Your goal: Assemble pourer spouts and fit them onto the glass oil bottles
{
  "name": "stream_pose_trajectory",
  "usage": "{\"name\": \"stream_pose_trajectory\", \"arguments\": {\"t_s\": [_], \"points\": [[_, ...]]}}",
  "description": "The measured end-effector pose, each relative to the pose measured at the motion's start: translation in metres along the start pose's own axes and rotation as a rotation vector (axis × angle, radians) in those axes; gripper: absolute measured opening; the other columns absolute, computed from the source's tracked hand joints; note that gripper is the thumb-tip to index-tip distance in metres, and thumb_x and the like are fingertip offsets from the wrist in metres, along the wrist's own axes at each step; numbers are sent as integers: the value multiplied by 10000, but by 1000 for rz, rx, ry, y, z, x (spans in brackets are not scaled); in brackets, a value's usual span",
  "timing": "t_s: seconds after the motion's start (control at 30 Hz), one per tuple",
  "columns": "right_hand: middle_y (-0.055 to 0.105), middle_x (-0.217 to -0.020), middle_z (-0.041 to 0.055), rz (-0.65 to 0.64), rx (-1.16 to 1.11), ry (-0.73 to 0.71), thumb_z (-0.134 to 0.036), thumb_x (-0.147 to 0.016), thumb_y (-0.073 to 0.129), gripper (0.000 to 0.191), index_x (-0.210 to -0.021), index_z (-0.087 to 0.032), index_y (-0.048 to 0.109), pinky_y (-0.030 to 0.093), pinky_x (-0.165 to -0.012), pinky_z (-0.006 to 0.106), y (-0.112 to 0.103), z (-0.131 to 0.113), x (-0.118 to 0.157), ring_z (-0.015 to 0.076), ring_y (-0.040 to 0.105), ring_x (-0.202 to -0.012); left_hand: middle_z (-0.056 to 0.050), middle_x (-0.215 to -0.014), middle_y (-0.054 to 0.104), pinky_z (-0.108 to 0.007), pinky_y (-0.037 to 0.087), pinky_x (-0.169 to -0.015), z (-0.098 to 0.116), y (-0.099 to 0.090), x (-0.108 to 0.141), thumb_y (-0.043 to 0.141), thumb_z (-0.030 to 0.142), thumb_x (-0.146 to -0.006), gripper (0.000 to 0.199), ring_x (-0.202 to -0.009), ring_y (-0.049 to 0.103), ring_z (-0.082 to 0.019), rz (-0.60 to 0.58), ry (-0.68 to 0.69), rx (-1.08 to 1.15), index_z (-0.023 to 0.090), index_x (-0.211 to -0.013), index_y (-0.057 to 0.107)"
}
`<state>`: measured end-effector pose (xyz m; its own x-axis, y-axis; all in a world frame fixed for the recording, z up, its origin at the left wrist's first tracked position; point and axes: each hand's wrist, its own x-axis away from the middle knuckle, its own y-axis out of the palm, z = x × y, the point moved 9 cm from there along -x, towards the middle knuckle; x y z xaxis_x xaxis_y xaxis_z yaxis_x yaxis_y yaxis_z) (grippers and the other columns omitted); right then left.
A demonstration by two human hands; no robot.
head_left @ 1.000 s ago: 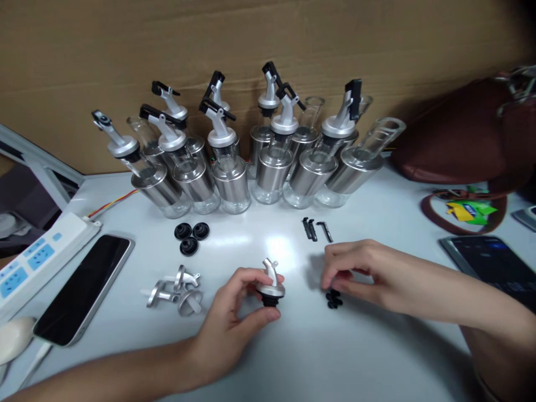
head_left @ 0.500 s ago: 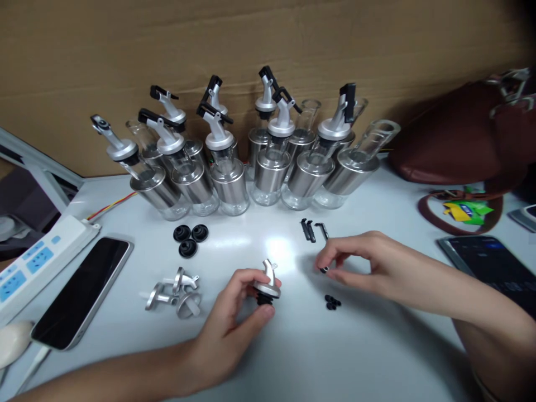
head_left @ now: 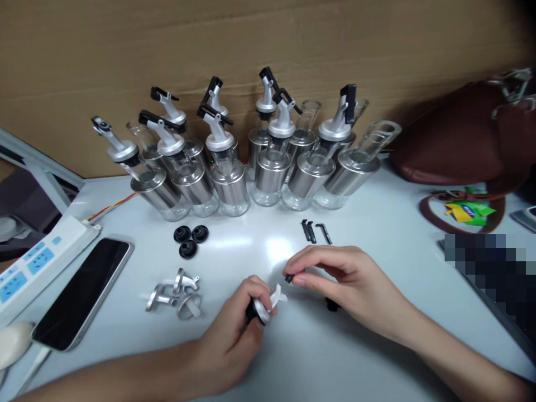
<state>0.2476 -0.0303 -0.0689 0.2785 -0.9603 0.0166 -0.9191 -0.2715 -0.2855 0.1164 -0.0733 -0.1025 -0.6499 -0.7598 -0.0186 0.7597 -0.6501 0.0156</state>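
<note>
Brown cardboard backs a pale tabletop point(head_left: 377, 346) crowded with small parts. Near its front edge, the left hand point(head_left: 228, 340) pinches a silver pourer spout point(head_left: 268, 304) between thumb and fingertips, tilted so its nozzle points right. The right hand point(head_left: 339, 279) is closed on a tiny black plug point(head_left: 288, 277), gripped at the tips of thumb and forefinger and held just beside the nozzle, not quite touching it as far as can be seen.

A piece that small, held only by its edge, could well slip out as the two hands close in; on a smooth top it would likely skitter away among the other bits. A slightly skewed approach could also jam it crooked, since the spout is held in the air with nothing steadying it.

More black plugs point(head_left: 330, 304) lie partly hidden under the right palm, where a shifting wrist might scatter them. Three black levers point(head_left: 315, 231) sit beyond the hands, three black gaskets point(head_left: 190, 239) and loose silver spouts point(head_left: 176, 290) to the left. Behind stand the steel-sleeved glass bottles point(head_left: 251, 167). A dark phone point(head_left: 84, 290) and a power strip point(head_left: 37, 259) lie far left, a brown bag point(head_left: 460, 134) far right.
</note>
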Motion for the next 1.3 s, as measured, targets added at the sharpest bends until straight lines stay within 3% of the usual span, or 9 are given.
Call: {"name": "stream_pose_trajectory", "arguments": {"t_s": [0.17,0.33,0.53,0.63,0.73,0.87,0.97,1.13,1.3], "points": [[750,-821,18,-63,-31,-51,-184,-823,648,91,-805,-197,737,534,-708,209,9,-3,3,146,696,-752,9,-898,363,-250,311,-727,8,5,-2,325,96,-927,191,-799,343,-145,-59,42,-31,276,-965,379],[743,-799,20,-88,-30,-103,-122,-830,643,117,-818,-176,746,525,-673,165,12,-6,4,120,692,-728,9,-905,365,-240,321,-733,9,7,-2,331,10,-836,316,-806,347,-141,-79,79,-57,284,-990,370],[729,-789,34,-114,-31,-141,-132,-845,638,118,-833,-175,748,529,-654,186,15,-9,4,126,686,-712,16,-889,371,-212,337,-733,14,6,-3,324,-53,-765,394,-798,363,-126,-71,85,-82,282,-967,374],[729,-818,39,-133,-58,-116,-136,-825,660,104,-847,-181,751,530,-673,195,17,-9,5,129,687,-735,23,-893,390,-185,350,-725,13,5,-3,348,-83,-716,465,-794,384,-113,-29,93,-86,294,-985,396],[735,-828,31,-138,-113,-35,-153,-801,683,113,-883,-197,748,537,-692,205,18,-5,6,133,688,-746,37,-926,439,-164,373,-738,7,0,-3,425,-89,-667,649,-828,448,-99,61,77,-50,366,-1130,392],[747,-886,20,-109,-225,77,-181,-796,674,305,-1098,-221,661,550,-775,247,17,0,7,149,699,-804,62,-960,522,-183,401,-842,-1,-1,-3,537,-71,-666,860,-890,545,-93,99,27,-44,479,-1297,341],[745,-903,23,-43,-177,102,-233,-832,631,292,-1124,-222,618,533,-787,254,10,2,6,152,691,-837,50,-979,560,-183,434,-839,-4,-2,-2,573,-37,-703,790,-919,595,-102,98,-16,-19,467,-1293,427],[728,-805,18,85,-52,81,-313,-860,583,164,-959,-212,666,522,-723,252,-9,2,1,157,680,-776,38,-947,607,-160,479,-821,-3,-7,-3,606,-38,-705,664,-907,661,-98,167,-42,80,384,-1212,527],[720,-767,2,25,126,47,-244,-843,590,110,-817,-207,690,500,-642,226,-3,-4,1,147,659,-714,45,-858,625,-146,516,-750,-5,-10,-4,608,-72,-628,617,-832,699,-105,237,-85,105,307,-1114,571]]}}
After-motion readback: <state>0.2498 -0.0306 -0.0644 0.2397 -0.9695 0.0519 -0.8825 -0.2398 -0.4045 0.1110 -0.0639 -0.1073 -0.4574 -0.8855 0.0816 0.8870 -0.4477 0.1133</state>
